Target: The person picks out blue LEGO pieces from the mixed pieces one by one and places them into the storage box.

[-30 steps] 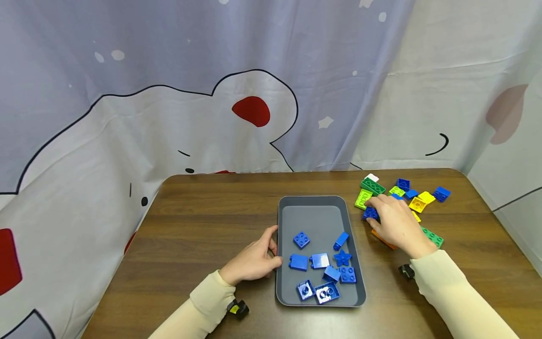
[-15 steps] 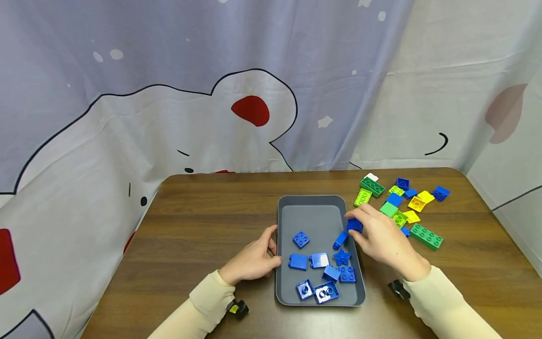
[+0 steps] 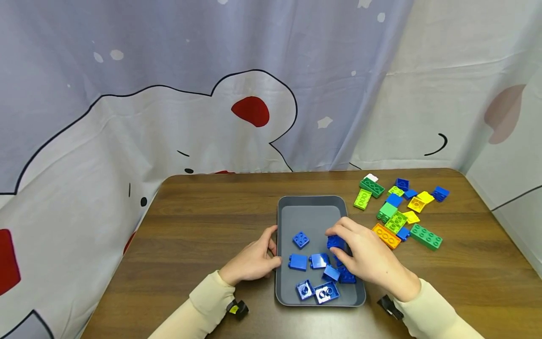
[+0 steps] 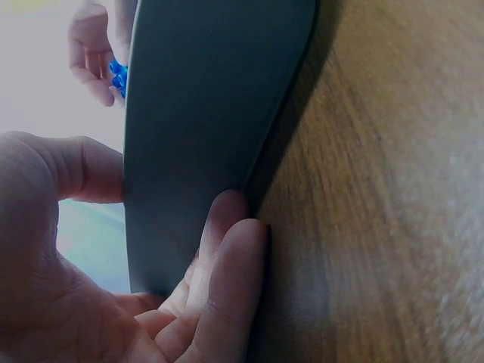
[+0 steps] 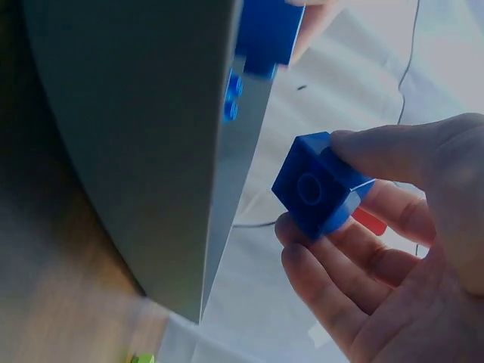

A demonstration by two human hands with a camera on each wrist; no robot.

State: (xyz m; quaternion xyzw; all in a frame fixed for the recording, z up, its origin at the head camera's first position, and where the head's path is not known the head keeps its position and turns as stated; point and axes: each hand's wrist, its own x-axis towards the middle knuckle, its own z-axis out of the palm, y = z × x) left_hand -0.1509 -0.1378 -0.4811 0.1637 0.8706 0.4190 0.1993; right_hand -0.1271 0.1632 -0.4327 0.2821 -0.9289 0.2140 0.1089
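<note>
In the head view, my right hand is over the right side of a grey tray. Its thumb and fingers pinch a blue toy brick, whose hollow underside shows in the right wrist view. My left hand holds the tray's left side, thumb at the rim and fingers against the outer wall. Several blue bricks lie in the tray, among them a square one and a two-stud-wide one. The right hand partly covers others near the right wall.
Right of the tray lies a loose pile on the wooden table: an orange brick, a long green brick, a lime brick, yellow pieces and several blue ones. A patterned curtain hangs behind the table.
My right hand picked up a blue brick from the pile and carried it left, over the tray's wall to above its inside. The left hand and tray stayed in place.
</note>
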